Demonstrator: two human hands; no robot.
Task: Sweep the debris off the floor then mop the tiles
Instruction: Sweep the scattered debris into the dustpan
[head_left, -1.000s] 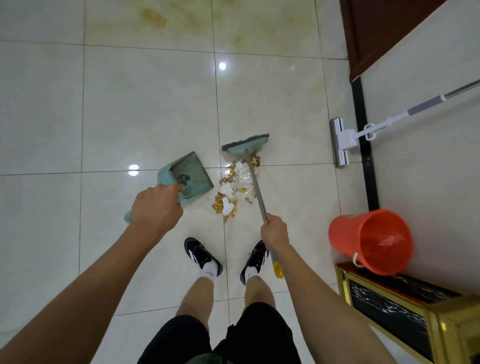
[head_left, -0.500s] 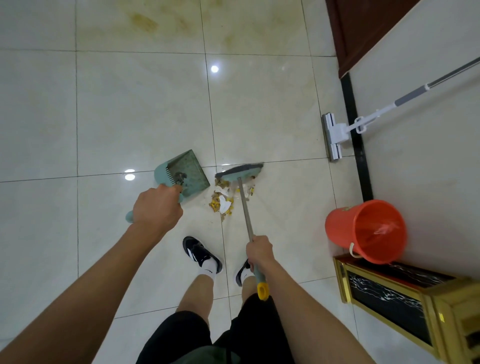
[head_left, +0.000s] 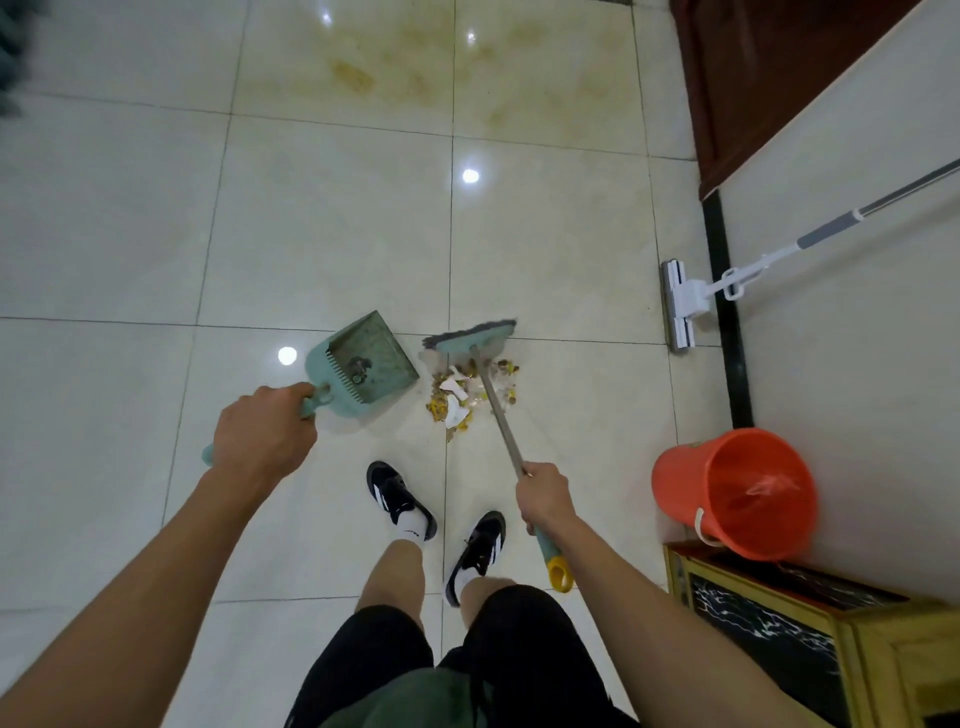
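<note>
Sweeping still: my right hand (head_left: 545, 499) grips the broom (head_left: 470, 338), debris (head_left: 467, 395) just beyond it; my left hand (head_left: 265, 439) clasps the dustpan (head_left: 363, 364) beside. Next, brush debris in.

The broom (head_left: 480, 364) head now sits beyond the debris pile (head_left: 470, 392) again, after crowding it half a second ago. The right hand (head_left: 545, 496) sits farther from the body, the pile more spread.
</note>
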